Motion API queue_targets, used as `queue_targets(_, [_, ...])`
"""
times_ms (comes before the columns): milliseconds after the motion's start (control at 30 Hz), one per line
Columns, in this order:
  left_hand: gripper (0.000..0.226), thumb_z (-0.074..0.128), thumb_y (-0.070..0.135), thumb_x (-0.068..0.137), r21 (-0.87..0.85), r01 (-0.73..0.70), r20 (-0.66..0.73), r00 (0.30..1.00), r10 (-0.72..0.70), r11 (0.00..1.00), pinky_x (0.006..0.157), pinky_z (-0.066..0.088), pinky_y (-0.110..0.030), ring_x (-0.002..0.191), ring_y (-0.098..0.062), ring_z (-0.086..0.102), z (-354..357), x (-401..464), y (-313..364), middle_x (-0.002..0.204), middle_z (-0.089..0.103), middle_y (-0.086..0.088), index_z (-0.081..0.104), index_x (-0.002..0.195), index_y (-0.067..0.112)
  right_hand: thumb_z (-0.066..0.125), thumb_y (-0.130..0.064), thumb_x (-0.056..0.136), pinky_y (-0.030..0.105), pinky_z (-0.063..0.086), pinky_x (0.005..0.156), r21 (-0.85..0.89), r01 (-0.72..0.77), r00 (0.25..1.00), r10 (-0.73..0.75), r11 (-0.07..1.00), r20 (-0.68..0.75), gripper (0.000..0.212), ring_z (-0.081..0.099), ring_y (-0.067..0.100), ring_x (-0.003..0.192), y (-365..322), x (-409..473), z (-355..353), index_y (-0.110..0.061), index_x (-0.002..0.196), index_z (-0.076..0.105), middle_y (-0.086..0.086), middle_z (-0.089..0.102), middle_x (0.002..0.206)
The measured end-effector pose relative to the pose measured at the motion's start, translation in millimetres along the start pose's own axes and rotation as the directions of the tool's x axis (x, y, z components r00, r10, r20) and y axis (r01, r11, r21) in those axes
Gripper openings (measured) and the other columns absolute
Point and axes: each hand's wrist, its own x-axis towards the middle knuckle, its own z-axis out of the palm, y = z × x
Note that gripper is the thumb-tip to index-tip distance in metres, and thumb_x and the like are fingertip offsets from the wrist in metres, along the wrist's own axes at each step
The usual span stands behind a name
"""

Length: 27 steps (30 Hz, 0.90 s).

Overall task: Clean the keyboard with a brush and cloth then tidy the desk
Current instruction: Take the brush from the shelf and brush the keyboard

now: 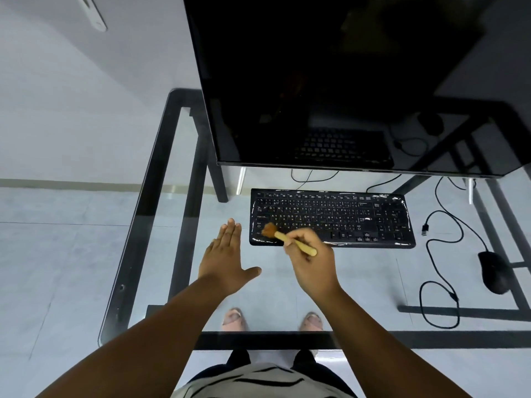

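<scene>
A black keyboard (344,216) under a clear plastic cover lies on the glass desk (161,254) below the monitor. My right hand (313,262) grips a small wooden-handled brush (283,237), whose brown bristles touch the keyboard's near left corner. My left hand (230,259) rests flat and open on the glass just left of the keyboard, fingers together and thumb spread. No cloth is in view.
A large dark monitor (330,81) stands behind the keyboard. A black mouse (494,271) lies at the right with a loose black cable (439,254) looping beside it. The desk's black frame and my feet show through the glass.
</scene>
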Motion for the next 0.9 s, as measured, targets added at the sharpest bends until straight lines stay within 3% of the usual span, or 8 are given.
queue_targets(67, [0.110, 0.057, 0.064, 0.082, -0.008, 0.012, -0.001, 1.000, -0.012, 1.000, 0.121, 0.006, -0.035, 0.148, -0.016, -0.014, -1.2, -0.8, 1.9, 0.160, -0.020, 0.002, -0.012, 0.153, 0.017, 0.063, -0.014, 0.090, 0.019, 0.034, 0.046, -0.073, -0.005, 0.997, -0.001, 0.997, -0.078, 0.010, 0.048, 0.007, 0.047, 5.0, -2.2, -1.8, -0.022, 0.084, 0.061, -0.006, 0.059, 0.056])
queue_targets(133, [0.109, 0.058, 0.061, 0.082, -0.018, 0.029, -0.005, 1.000, -0.029, 0.999, 0.121, 0.007, -0.036, 0.148, -0.016, -0.012, -1.1, -1.8, 5.5, 0.161, -0.018, 0.001, -0.012, 0.153, 0.016, 0.062, -0.012, 0.091, 0.017, 0.037, 0.048, -0.026, -0.032, 0.978, 0.026, 0.999, -0.207, 0.012, 0.053, 0.004, 0.054, 6.4, -2.6, -7.3, -0.023, 0.086, 0.060, -0.010, 0.062, 0.061])
queue_targets(300, [0.106, 0.060, 0.054, 0.083, -0.054, 0.059, -0.060, 0.996, -0.062, 0.997, 0.122, 0.007, -0.037, 0.149, -0.017, -0.010, 3.1, -6.9, 15.4, 0.161, -0.016, 0.000, -0.010, 0.153, 0.017, 0.065, -0.016, 0.091, 0.018, 0.036, 0.047, -0.029, 0.018, 1.000, -0.018, 0.999, 0.003, 0.005, 0.046, 0.005, 0.048, 8.7, -6.2, -16.0, -0.021, 0.090, 0.064, -0.006, 0.062, 0.062])
queue_targets(433, [0.101, 0.061, 0.041, 0.085, -0.032, 0.003, -0.105, 0.994, -0.006, 0.999, 0.120, 0.000, -0.035, 0.148, -0.016, -0.012, 3.6, -8.8, 27.3, 0.161, -0.016, 0.001, -0.009, 0.153, 0.017, 0.062, -0.014, 0.092, 0.013, 0.038, 0.049, 0.026, -0.048, 0.966, 0.053, 0.998, -0.253, 0.008, 0.054, 0.006, 0.058, 12.6, -2.3, -27.4, -0.022, 0.093, 0.061, -0.011, 0.067, 0.074])
queue_targets(567, [0.095, 0.057, 0.033, 0.088, 0.012, -0.069, -0.106, 0.992, 0.070, 0.998, 0.120, -0.002, -0.035, 0.148, -0.015, -0.014, 3.4, -6.5, 39.8, 0.161, -0.017, 0.002, -0.010, 0.153, 0.019, 0.063, -0.015, 0.092, 0.012, 0.038, 0.050, -0.016, -0.038, 0.983, 0.035, 0.999, -0.180, 0.008, 0.054, 0.004, 0.056, 20.4, 3.2, -37.9, -0.021, 0.098, 0.065, -0.010, 0.067, 0.073])
queue_targets(700, [0.088, 0.051, 0.042, 0.092, 0.014, -0.107, -0.124, 0.986, 0.108, 0.994, 0.118, -0.003, -0.033, 0.148, -0.015, -0.013, 6.7, -0.9, 56.4, 0.161, -0.017, 0.003, -0.008, 0.154, 0.019, 0.060, -0.016, 0.093, 0.009, 0.041, 0.056, 0.034, -0.087, 0.946, 0.093, 0.996, -0.312, 0.010, 0.059, 0.002, 0.068, 27.1, 6.6, -55.7, -0.019, 0.102, 0.062, -0.007, 0.069, 0.083])
queue_targets(833, [0.085, 0.046, 0.047, 0.093, 0.020, -0.162, -0.131, 0.978, 0.163, 0.987, 0.120, 0.000, -0.033, 0.148, -0.015, -0.013, 12.3, 3.8, 71.4, 0.161, -0.015, 0.003, -0.005, 0.154, 0.018, 0.063, -0.015, 0.092, 0.010, 0.039, 0.053, -0.015, -0.068, 0.984, 0.065, 0.998, -0.168, 0.005, 0.056, 0.001, 0.059, 29.0, 4.3, -66.2, -0.019, 0.095, 0.064, -0.015, 0.066, 0.074])
queue_targets(900, [0.084, 0.047, 0.046, 0.093, 0.013, -0.179, -0.136, 0.974, 0.179, 0.984, 0.121, 0.001, -0.033, 0.149, -0.015, -0.011, 14.0, 5.5, 77.7, 0.162, -0.012, 0.003, -0.003, 0.154, 0.018, 0.061, -0.017, 0.093, 0.008, 0.039, 0.055, -0.012, -0.108, 0.962, 0.101, 0.994, -0.254, 0.005, 0.058, 0.000, 0.064, 33.3, 4.4, -72.8, -0.021, 0.096, 0.062, -0.013, 0.066, 0.076])
